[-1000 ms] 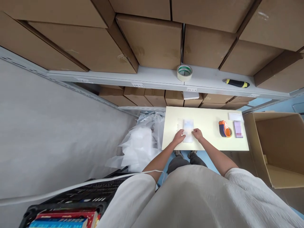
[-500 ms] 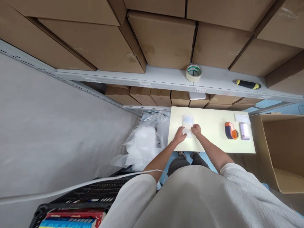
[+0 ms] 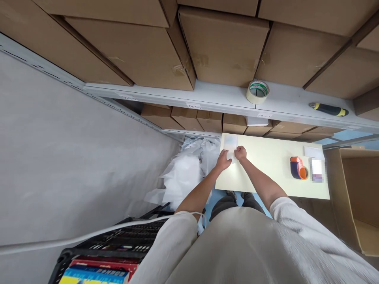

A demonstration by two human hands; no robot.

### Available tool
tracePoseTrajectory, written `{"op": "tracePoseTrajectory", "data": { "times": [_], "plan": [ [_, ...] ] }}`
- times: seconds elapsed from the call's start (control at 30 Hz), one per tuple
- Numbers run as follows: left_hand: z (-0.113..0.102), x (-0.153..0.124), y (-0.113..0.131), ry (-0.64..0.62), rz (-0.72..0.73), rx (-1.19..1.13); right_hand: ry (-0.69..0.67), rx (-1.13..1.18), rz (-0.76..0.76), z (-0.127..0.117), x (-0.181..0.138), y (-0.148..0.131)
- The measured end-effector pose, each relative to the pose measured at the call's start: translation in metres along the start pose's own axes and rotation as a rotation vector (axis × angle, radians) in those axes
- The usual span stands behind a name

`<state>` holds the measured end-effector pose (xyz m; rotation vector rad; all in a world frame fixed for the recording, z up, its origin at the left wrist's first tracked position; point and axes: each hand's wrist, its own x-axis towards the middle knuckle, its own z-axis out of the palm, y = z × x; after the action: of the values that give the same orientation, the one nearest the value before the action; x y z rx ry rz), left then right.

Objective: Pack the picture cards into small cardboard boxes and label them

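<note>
A flat, translucent white pouch with a faint bluish patch lies near the far left corner of the pale yellow table. My left hand has its fingers on the pouch's left side, the thumb pointing across its near end. On the right edge, my right hand pinches the pouch with curled fingers. Both hands partly cover its nearer half. Whatever is inside the pouch is too faint to make out.
An orange and purple tape dispenser stands on the table's right side. Tape roll and black-yellow cutter lie on the shelf above. White plastic bags heap up left; an open carton stands right, a black crate behind left.
The pouch has shifted toward the table's far left corner, with both hands moving along with it. The whole view has turned a little, so shelf and table appear farther right.
</note>
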<state>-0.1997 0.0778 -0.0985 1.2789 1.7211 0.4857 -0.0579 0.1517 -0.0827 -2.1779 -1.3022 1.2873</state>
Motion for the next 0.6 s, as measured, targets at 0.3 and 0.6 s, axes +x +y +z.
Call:
{"op": "tracePoseTrajectory", "data": {
  "times": [0.3,0.6],
  "plan": [
    [-0.010,-0.007,0.019,-0.053,-0.041,0.161,0.005,0.079,-0.027,-0.001,0.007,0.013],
    [-0.003,-0.011,0.035,0.018,0.042,0.171,0.004,0.106,-0.097,-0.049,0.006,0.047]
  ]
}}
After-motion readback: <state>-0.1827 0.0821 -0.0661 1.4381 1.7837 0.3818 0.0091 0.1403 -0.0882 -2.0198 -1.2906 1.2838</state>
